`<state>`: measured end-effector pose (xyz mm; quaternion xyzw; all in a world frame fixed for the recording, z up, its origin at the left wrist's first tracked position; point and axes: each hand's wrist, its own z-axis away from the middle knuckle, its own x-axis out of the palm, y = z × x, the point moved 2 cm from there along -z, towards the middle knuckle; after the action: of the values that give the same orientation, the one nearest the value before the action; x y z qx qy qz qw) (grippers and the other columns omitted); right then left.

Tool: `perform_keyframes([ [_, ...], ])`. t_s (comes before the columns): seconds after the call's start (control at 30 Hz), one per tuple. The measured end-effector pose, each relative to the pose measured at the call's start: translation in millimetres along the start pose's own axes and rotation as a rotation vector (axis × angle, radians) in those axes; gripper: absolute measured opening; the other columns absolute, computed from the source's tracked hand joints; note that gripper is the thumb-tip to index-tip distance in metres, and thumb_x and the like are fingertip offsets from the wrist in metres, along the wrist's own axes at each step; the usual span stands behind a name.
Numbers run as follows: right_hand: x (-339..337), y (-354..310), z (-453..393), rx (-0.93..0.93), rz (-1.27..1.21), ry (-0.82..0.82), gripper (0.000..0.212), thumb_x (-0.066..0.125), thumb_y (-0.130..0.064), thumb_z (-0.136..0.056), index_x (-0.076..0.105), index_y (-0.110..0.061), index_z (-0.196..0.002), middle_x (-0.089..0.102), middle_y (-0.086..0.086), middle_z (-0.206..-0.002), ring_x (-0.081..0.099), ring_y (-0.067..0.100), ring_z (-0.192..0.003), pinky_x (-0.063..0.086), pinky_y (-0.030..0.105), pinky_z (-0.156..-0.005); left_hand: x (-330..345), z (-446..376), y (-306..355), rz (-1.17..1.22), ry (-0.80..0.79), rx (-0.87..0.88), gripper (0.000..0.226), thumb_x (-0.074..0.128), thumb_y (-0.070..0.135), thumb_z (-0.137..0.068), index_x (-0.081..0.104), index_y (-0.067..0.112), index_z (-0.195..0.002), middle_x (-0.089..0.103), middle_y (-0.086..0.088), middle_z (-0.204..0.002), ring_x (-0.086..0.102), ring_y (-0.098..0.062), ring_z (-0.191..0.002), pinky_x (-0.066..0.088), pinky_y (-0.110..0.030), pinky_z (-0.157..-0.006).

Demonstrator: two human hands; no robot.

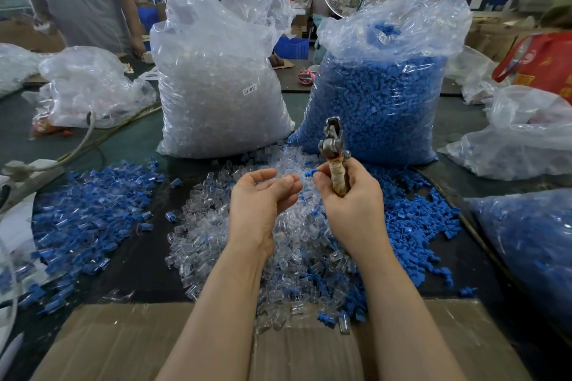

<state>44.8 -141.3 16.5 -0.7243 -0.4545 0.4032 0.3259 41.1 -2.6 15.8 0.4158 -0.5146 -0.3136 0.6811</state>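
Blue plugs are the work, told here from the biggest lot down. A bag of blue plugs [377, 96] stands right of centre in the upper half of the frame, with a bag of clear caps [216, 86] to its left. Below them a pile of clear caps [288, 244] covers the middle of the table [139, 266], and loose blue plugs [414, 216] lie to its right.

Above the pile, at centre, the right hand [353, 210] is wrapped round the bound handle of a metal tool [332, 145], head upward. Its thumb and forefinger pinch one blue plug [311, 172]. The left hand [263, 201], just beside it and apart, lies palm up with fingers loosely bent, gripping nothing that shows.

The plug is probably light, stiff and smooth, so easily flicked away. Pinching its broader end and leaving the stem free looks safest. The tool is heavier and rigid, and its wrapping should give grip.
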Motion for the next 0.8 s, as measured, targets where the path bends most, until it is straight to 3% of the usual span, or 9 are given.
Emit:
perform_keyframes([
  [0.27, 0.6, 0.5, 0.0, 0.012, -0.004, 0.008, 0.013, 0.067, -0.025, -0.091, 0.058, -0.020, -0.083, 0.057, -0.005, -0.065, 0.050, 0.007, -0.058, 0.043, 0.021, -0.056, 3.6, 3.5, -1.3, -0.094, 0.010, 0.015, 0.016, 0.076, -0.002, -0.078, 0.073, 0.009, -0.089, 0.076, -0.006, -0.077, 0.073, -0.014, -0.071, 0.060, -0.023, -0.066],
  [0.5, -0.1, 0.2, 2.0, 0.012, 0.043, 0.076, 0.009, 0.066, -0.027, -0.090, 0.061, -0.021, -0.087, 0.063, -0.008, -0.071, 0.058, 0.009, -0.068, 0.052, 0.039, -0.065, 11.6, 8.7, -1.9, -0.153, -0.023, 0.056, 0.013, 0.079, -0.001, -0.075, 0.073, 0.005, -0.086, 0.075, -0.009, -0.078, 0.072, -0.015, -0.070, 0.056, -0.020, -0.062],
  [0.8, -0.8, -1.9, 1.6, 0.030, 0.074, 0.103, 0.008, 0.066, -0.027, -0.091, 0.062, -0.020, -0.089, 0.063, -0.011, -0.073, 0.059, 0.007, -0.069, 0.051, 0.040, -0.067, 17.4, 12.8, 0.9, -0.203, -0.045, 0.123, 0.008, 0.080, 0.002, -0.076, 0.075, 0.007, -0.081, 0.075, -0.012, -0.080, 0.071, -0.018, -0.072, 0.059, -0.024, -0.067],
])
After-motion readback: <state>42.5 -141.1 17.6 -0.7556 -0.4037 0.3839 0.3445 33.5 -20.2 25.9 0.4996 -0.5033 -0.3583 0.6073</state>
